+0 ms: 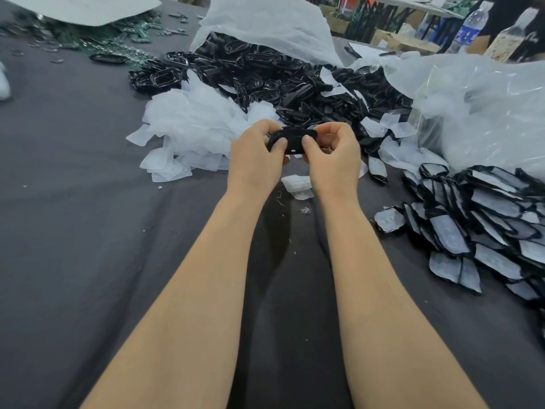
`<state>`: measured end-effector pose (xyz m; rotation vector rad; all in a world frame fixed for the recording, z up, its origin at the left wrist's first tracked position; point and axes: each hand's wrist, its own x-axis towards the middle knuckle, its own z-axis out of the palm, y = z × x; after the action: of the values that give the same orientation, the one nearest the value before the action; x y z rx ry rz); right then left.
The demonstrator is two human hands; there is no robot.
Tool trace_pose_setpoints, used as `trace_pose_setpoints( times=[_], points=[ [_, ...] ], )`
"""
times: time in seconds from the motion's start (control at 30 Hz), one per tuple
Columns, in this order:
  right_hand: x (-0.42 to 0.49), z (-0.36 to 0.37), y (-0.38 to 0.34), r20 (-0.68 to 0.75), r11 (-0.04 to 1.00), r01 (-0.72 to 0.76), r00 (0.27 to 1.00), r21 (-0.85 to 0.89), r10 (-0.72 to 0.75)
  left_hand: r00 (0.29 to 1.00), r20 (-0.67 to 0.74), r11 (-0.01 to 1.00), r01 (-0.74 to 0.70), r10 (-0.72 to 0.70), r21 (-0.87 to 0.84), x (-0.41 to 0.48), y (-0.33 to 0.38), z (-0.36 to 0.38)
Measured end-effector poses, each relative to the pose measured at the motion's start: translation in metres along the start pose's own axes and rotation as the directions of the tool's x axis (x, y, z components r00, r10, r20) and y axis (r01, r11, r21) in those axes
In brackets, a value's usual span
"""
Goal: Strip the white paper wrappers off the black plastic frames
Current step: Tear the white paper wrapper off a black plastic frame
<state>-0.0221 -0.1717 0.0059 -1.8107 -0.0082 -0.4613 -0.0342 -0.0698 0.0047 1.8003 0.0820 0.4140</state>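
My left hand and my right hand both grip one black plastic frame above the middle of the table, thumbs pressed on its front. A small white wrapper lies on the cloth just below my hands. To the right sits a stack of wrapped frames, black rims with white paper faces. Behind my hands spreads a large heap of bare black frames. A mound of stripped white wrappers lies to the left of my hands.
The table is covered by a dark grey cloth. Big white plastic bags stand at the right and back. Green parts lie at the far left. Water bottles stand at the far right edge.
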Motion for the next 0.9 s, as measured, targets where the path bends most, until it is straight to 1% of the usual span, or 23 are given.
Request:
trace_pose_setpoints(
  times=[0.07,0.1,0.17,0.2,0.23,0.27,0.33,0.4,0.47,0.53,0.6,0.67,0.73,0.8,0.9],
  points=[
    [0.0,-0.001,-0.001,0.01,1.0,-0.001,1.0,-0.028,0.001,0.999,-0.015,0.997,-0.032,0.033,0.07,0.0,-0.001,-0.002],
    [0.001,-0.003,-0.003,0.02,1.0,-0.016,1.0,-0.022,0.017,1.0,-0.014,0.998,-0.023,0.023,0.059,0.001,0.0,-0.003],
    [0.005,-0.011,-0.008,0.061,0.997,-0.077,0.995,0.026,0.076,0.999,-0.013,0.998,0.042,-0.043,-0.045,0.002,0.001,-0.005],
    [0.007,-0.015,-0.009,0.086,0.995,-0.102,0.991,0.008,0.101,0.997,-0.021,0.991,0.077,-0.08,-0.112,0.002,0.002,-0.006],
    [0.009,-0.02,-0.01,0.115,0.99,-0.102,0.987,-0.094,0.112,0.993,-0.038,0.979,0.103,-0.111,-0.173,0.003,0.002,-0.007],
    [0.01,-0.024,-0.012,0.156,0.963,-0.077,0.981,-0.259,0.12,0.989,-0.062,0.967,0.119,-0.137,-0.225,0.004,0.003,-0.008],
    [0.012,-0.03,-0.012,0.226,0.829,-0.032,0.956,-0.558,0.189,0.979,-0.102,0.944,0.138,-0.175,-0.299,0.005,0.003,-0.009],
    [0.011,-0.029,-0.013,0.243,0.7,-0.038,0.923,-0.714,0.298,0.975,-0.109,0.931,0.15,-0.196,-0.332,0.005,0.004,-0.008],
    [0.009,-0.024,-0.011,0.249,0.628,-0.036,0.9,-0.777,0.358,0.974,-0.099,0.925,0.159,-0.204,-0.344,0.004,0.004,-0.007],
    [0.008,-0.019,-0.009,0.264,0.629,-0.02,0.897,-0.777,0.355,0.975,-0.086,0.924,0.163,-0.204,-0.347,0.004,0.004,-0.006],
    [0.007,-0.017,-0.008,0.273,0.689,-0.012,0.913,-0.725,0.304,0.978,-0.073,0.927,0.163,-0.198,-0.338,0.002,0.003,-0.006],
    [0.009,-0.018,-0.008,0.259,0.804,-0.049,0.933,-0.593,0.249,0.979,-0.065,0.931,0.162,-0.193,-0.327,0.002,0.003,-0.005],
    [0.011,-0.021,-0.007,0.233,0.891,-0.111,0.944,-0.44,0.233,0.979,-0.062,0.934,0.163,-0.193,-0.318,0.002,0.002,-0.005],
    [0.012,-0.024,-0.007,0.226,0.932,-0.169,0.942,-0.32,0.248,0.979,-0.063,0.937,0.166,-0.194,-0.309,0.003,0.001,-0.005],
    [0.012,-0.024,-0.008,0.223,0.955,-0.212,0.94,-0.208,0.257,0.978,-0.07,0.935,0.166,-0.197,-0.312,0.004,0.0,-0.004]
  ],
)
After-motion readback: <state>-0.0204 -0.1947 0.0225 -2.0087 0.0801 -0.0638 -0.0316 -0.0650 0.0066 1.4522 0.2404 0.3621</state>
